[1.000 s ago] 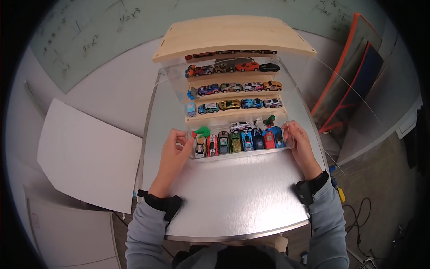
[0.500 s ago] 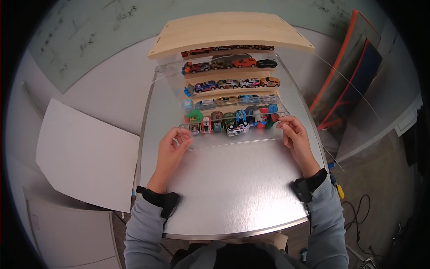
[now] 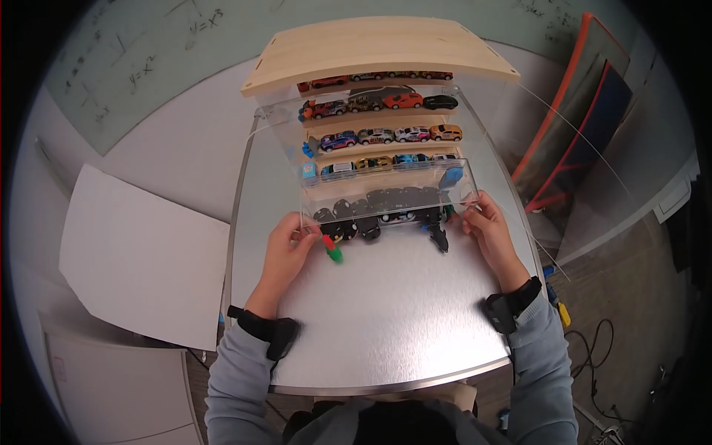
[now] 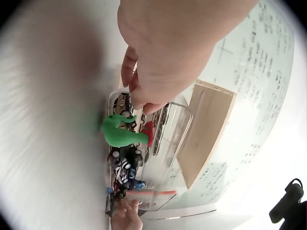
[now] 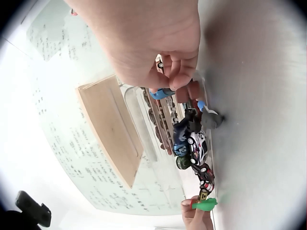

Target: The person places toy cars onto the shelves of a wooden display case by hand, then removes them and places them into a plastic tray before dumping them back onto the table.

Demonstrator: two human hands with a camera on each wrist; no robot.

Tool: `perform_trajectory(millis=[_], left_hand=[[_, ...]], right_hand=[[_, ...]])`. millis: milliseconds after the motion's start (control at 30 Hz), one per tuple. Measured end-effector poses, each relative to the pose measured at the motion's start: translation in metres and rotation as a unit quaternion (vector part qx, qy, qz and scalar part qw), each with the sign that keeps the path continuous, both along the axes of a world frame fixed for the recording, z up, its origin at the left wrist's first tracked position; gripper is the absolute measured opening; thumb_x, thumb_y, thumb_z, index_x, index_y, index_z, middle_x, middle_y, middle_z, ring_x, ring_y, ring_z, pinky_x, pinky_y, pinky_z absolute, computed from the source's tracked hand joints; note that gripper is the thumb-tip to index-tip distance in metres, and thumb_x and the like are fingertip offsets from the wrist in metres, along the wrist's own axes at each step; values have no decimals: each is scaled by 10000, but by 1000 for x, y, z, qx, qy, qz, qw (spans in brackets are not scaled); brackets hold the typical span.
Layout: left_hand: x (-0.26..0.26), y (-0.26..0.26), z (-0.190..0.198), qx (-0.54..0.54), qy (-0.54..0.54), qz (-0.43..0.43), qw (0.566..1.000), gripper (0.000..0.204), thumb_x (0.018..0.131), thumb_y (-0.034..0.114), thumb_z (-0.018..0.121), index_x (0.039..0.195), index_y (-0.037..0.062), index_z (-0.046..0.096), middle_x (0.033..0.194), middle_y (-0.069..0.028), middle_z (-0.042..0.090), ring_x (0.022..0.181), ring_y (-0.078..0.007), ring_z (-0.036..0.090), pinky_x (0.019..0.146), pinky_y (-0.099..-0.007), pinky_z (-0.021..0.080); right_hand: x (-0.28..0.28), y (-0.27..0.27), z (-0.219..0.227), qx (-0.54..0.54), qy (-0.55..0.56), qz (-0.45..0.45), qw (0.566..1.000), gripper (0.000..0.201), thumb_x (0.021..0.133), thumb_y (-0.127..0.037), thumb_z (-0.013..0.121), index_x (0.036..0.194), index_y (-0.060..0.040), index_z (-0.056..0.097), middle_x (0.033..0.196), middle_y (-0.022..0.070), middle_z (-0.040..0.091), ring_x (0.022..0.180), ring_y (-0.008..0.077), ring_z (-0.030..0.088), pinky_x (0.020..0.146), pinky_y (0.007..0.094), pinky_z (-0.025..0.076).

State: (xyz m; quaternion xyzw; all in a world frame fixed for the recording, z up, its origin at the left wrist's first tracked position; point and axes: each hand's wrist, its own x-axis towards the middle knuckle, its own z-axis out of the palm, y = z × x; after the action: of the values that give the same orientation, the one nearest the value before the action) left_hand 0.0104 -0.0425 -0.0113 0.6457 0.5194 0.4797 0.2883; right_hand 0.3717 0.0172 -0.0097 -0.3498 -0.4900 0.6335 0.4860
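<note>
A clear plastic box [image 3: 348,194] is tipped over at the front of the shelf, its open side toward the metal tabletop [image 3: 393,311]. My left hand [image 3: 288,248] pinches its left end, and my right hand [image 3: 491,233] grips the right end. Several toy cars [image 3: 368,228] are spilling out below it, undersides partly showing. A green toy figure with a red part [image 4: 120,136] drops out near my left fingers. In the right wrist view, a white patterned car [image 5: 197,148] and a grey figure [image 5: 211,120] lie low by the table. One blue car [image 3: 451,178] shows inside the box's right end.
Behind the box stands a wooden shelf [image 3: 378,48] with clear sides and rows of small cars [image 3: 376,136]. A white board [image 3: 144,259] leans at the left. Orange-edged panels [image 3: 571,126] stand at the right, and cables [image 3: 593,348] lie on the floor.
Both hands have tilted the box over from lying with its cars in view. The cars and figures have slid from inside it onto the table, the green toy toward me.
</note>
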Motion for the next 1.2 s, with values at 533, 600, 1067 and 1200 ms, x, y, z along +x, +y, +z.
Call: perform_trajectory(millis=[533, 600, 1067, 1200], left_hand=[[4, -4, 1, 112, 114, 75, 984, 196, 651, -139, 511, 626, 24, 616, 894, -119, 586, 883, -267, 605, 743, -339, 487], [4, -4, 3, 127, 124, 71, 982, 202, 639, -148, 519, 649, 26, 620, 889, -115, 585, 878, -269, 604, 738, -344, 487], [1, -41, 64, 471, 246, 189, 825, 32, 833, 25, 579, 843, 55, 575, 909, -86, 597, 898, -275, 551, 768, -346, 453], [-6, -78, 103, 498, 113, 316, 799, 287, 951, 203, 442, 985, -40, 590, 958, -134, 569, 921, -257, 538, 779, -377, 451]], right_hand=[[0, 4, -11, 112, -49, -3, 993, 141, 826, 82, 500, 797, -56, 492, 1130, 55, 456, 848, 100, 526, 828, 267, 448], [1, 7, -14, 206, -97, -44, 973, 76, 853, 37, 508, 842, -35, 529, 1152, 65, 455, 908, 121, 516, 857, 278, 432], [-7, -32, 31, 315, -60, -61, 945, 120, 880, -128, 580, 955, -36, 561, 1091, 90, 526, 968, 173, 536, 844, 297, 429], [-22, -46, 42, 214, 7, 177, 961, 150, 853, -47, 599, 1002, -33, 584, 1108, 89, 549, 873, 139, 581, 794, 291, 465]])
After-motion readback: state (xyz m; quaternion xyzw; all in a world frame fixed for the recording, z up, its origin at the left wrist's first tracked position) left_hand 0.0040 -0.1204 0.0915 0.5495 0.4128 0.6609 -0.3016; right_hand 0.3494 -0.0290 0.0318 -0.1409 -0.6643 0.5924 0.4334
